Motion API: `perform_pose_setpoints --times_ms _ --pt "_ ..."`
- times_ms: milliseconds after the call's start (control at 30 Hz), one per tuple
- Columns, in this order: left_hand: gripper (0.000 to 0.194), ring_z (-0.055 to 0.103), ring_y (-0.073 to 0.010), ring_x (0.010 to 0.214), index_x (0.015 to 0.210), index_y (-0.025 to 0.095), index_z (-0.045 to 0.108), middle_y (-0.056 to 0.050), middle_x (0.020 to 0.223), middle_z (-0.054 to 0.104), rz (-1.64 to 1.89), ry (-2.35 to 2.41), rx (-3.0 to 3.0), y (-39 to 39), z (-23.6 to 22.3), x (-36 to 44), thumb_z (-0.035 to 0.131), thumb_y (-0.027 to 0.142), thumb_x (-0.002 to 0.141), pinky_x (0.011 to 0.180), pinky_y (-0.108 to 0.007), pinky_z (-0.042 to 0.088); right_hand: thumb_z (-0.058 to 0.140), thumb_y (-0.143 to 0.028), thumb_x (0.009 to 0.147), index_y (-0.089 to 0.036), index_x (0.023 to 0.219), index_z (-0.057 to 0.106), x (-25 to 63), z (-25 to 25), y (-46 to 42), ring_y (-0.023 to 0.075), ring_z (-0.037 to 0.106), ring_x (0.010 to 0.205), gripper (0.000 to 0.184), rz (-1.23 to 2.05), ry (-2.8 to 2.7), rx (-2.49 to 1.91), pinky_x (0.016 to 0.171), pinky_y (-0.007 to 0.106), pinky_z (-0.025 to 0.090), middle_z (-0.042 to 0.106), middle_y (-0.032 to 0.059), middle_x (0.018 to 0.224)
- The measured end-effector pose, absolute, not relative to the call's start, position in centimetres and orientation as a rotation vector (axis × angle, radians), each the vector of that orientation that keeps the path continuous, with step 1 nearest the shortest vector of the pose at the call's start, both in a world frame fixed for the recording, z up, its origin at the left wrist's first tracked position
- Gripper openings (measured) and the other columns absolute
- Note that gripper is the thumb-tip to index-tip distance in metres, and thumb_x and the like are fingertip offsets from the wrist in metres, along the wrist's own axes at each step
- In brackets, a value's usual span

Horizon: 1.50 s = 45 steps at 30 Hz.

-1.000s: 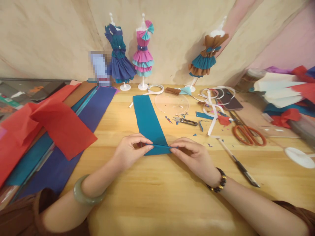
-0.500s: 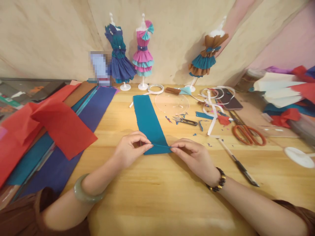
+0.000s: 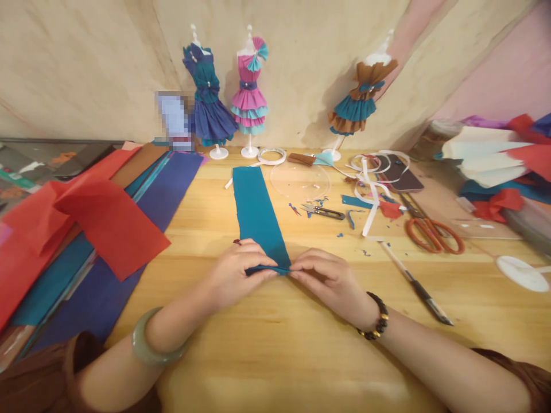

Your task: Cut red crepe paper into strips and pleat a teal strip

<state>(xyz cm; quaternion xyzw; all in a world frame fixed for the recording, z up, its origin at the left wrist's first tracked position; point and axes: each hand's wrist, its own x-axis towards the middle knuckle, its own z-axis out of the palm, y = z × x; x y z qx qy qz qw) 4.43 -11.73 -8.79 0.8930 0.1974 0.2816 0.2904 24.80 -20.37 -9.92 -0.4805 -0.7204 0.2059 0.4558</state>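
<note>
A long strip of teal crepe paper (image 3: 260, 209) lies on the wooden table, stretching away from me. Its near end is folded into a narrow pleat between my two hands. My left hand (image 3: 239, 267) pinches the left part of that fold between thumb and fingers. At the fold's right end, my right hand (image 3: 325, 278) pinches it with thumb and forefinger. The fingertips of both hands almost meet. Part of the near end is hidden behind my left fingers.
Red paper (image 3: 120, 229) and blue paper (image 3: 172, 189) are piled at left. Orange-handled scissors (image 3: 434, 232), thread snips (image 3: 323, 211), a pen (image 3: 424, 295) and curled white tape (image 3: 371, 215) lie right. Dressed mini mannequins (image 3: 249, 94) stand along the wall.
Both hands have come slightly nearer to me and closer together. The raised crease at the strip's near end has become a folded edge held in the fingers.
</note>
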Motion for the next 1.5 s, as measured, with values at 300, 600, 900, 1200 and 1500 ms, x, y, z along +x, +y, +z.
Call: perform_pose_setpoints --times_ms 300,600,900,1200,1500 --pt "0.012 0.063 -0.0144 0.074 0.084 0.018 0.073 -0.004 0.078 0.071 0.764 0.533 2.362 -11.97 -8.78 4.56 0.062 0.023 0.087 0.07 -0.028 0.048 0.066 -0.02 0.084 -0.022 0.103 0.069 24.72 -10.16 -20.22 0.016 0.067 0.082 0.019 0.485 -1.807 -1.173 0.074 0.028 0.056 0.072 0.0062 0.09" --pt "0.01 0.063 -0.0136 0.073 0.085 0.018 0.073 -0.003 0.076 0.071 0.741 0.535 2.322 -12.21 -8.48 4.62 0.064 0.022 0.085 0.069 -0.026 0.049 0.06 -0.021 0.088 -0.022 0.095 0.072 24.43 -10.1 -20.2 0.0151 0.065 0.075 0.013 0.457 -1.816 -1.155 0.069 0.028 0.055 0.07 0.0049 0.082" --pt "0.009 0.063 -0.0141 0.068 0.081 0.02 0.074 -0.003 0.072 0.072 0.741 0.637 2.187 -11.8 -8.91 4.44 0.067 0.025 0.082 0.064 -0.026 0.049 0.061 -0.019 0.087 -0.023 0.093 0.071 24.87 -10.07 -20.32 0.0155 0.066 0.075 0.013 0.506 -1.751 -1.181 0.068 0.029 0.055 0.071 0.0046 0.082" --pt "0.01 0.064 -0.0131 0.065 0.081 0.019 0.074 -0.002 0.071 0.073 0.755 0.533 2.235 -11.93 -8.77 4.59 0.065 0.021 0.084 0.065 -0.026 0.047 0.068 -0.02 0.083 -0.02 0.097 0.071 24.67 -9.82 -20.21 0.0155 0.067 0.078 0.015 0.513 -1.774 -1.18 0.071 0.028 0.055 0.072 0.0061 0.086" --pt "0.01 0.065 -0.0134 0.067 0.082 0.019 0.074 -0.002 0.072 0.073 0.744 0.526 2.222 -11.72 -8.83 4.43 0.065 0.022 0.084 0.065 -0.026 0.049 0.062 -0.018 0.087 -0.022 0.089 0.07 24.63 -9.9 -20.22 0.0139 0.065 0.072 0.009 0.508 -1.748 -1.165 0.066 0.026 0.054 0.071 0.0037 0.079"
